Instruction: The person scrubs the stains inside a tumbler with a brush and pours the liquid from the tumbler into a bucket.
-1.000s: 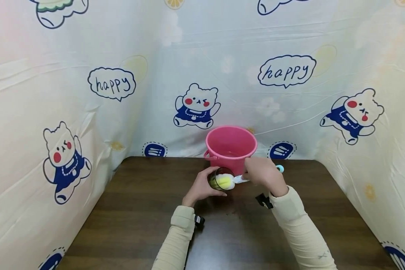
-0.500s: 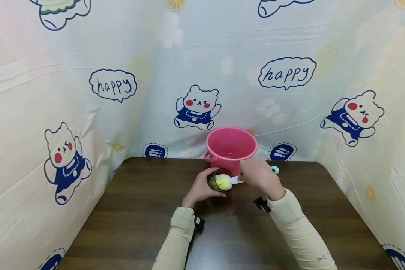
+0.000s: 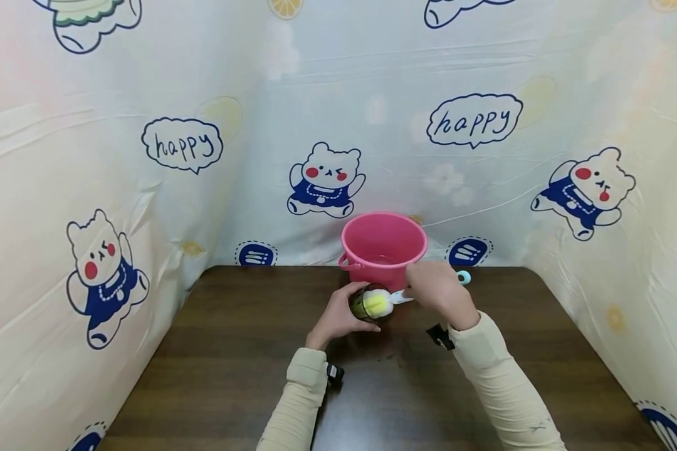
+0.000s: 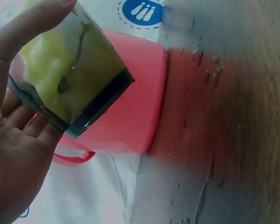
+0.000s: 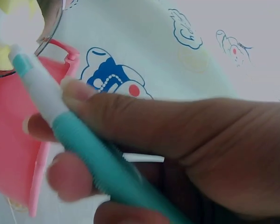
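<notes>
My left hand [image 3: 341,314] grips a dark see-through glass [image 4: 95,60], fingers and thumb wrapped around its side and its mouth tilted toward my right hand [image 3: 440,291]. That hand holds a sponge cup brush by its white and teal handle [image 5: 102,158], thumb along the top and fingers curled beneath. The yellow and white sponge head [image 3: 377,304] is inside the glass, filling much of its mouth. Through the glass wall in the left wrist view, yellow sponge shows pressed close to the side. A light blue ring [image 3: 464,277] ends the handle beyond my right hand.
Directly behind the hands stands a pink bucket [image 3: 383,269] with its handle lowered at the left. Drops of water [image 4: 214,70] lie on the dark wooden table [image 3: 231,376]. A printed cloth [image 3: 248,156] hangs along the back and sides.
My right hand shifts slightly left, then back right, the sponge moving a little deeper into the glass and out again. The left hand stays nearly still around the glass.
</notes>
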### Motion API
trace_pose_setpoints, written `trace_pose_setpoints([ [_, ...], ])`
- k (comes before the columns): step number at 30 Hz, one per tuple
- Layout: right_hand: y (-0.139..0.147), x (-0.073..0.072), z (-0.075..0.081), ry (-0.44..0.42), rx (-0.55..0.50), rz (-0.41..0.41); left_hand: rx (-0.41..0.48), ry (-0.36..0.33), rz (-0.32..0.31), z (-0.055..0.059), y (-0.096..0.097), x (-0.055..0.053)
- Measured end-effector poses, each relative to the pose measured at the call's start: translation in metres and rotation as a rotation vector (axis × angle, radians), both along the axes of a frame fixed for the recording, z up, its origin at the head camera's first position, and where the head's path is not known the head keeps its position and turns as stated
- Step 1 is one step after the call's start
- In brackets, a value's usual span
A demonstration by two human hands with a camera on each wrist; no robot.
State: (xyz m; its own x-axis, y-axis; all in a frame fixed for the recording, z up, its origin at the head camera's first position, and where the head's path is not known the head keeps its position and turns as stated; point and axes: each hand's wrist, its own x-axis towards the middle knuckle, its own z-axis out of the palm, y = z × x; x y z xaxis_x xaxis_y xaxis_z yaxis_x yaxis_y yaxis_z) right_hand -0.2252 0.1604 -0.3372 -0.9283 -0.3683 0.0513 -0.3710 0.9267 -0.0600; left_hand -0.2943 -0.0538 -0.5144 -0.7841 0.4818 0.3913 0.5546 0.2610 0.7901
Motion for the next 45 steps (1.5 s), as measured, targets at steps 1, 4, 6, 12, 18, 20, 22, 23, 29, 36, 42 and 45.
trace_pose_setpoints([
  [1,0.001,0.000,0.000,0.004,-0.013,0.018,-0.002,-0.001,-0.004,-0.001,0.000,0.000],
  [4,0.004,0.001,0.000,-0.009,-0.043,0.076,-0.004,-0.007,-0.008,-0.003,-0.001,-0.001],
  [6,0.006,0.002,0.001,-0.065,-0.066,0.080,-0.006,-0.015,0.001,-0.003,-0.002,-0.002],
  [12,0.011,0.000,0.002,-0.180,-0.094,-0.002,0.003,-0.025,0.001,-0.001,-0.004,-0.003],
  [18,0.006,-0.004,-0.003,-0.016,-0.022,-0.010,0.014,-0.029,0.049,0.003,-0.004,-0.001],
  [20,0.004,-0.004,-0.004,0.016,-0.001,-0.008,0.014,-0.031,0.045,0.003,-0.004,0.000],
  [22,0.002,-0.002,-0.003,0.028,0.001,0.010,0.013,-0.027,0.026,0.002,-0.003,0.000],
  [23,0.002,-0.002,-0.002,0.032,0.001,0.024,0.014,-0.031,0.018,0.002,-0.002,0.001],
  [29,0.003,0.003,0.001,-0.037,-0.038,0.066,-0.003,-0.057,0.026,0.000,-0.005,0.000],
  [36,0.002,-0.001,-0.003,-0.020,-0.007,-0.027,-0.006,-0.054,0.049,-0.001,-0.009,-0.002],
  [42,-0.004,-0.004,-0.008,0.052,0.077,-0.043,-0.010,-0.048,0.032,-0.003,-0.003,-0.003],
  [45,-0.006,-0.002,-0.006,0.079,0.102,-0.005,-0.001,-0.047,0.014,-0.005,-0.001,-0.004],
])
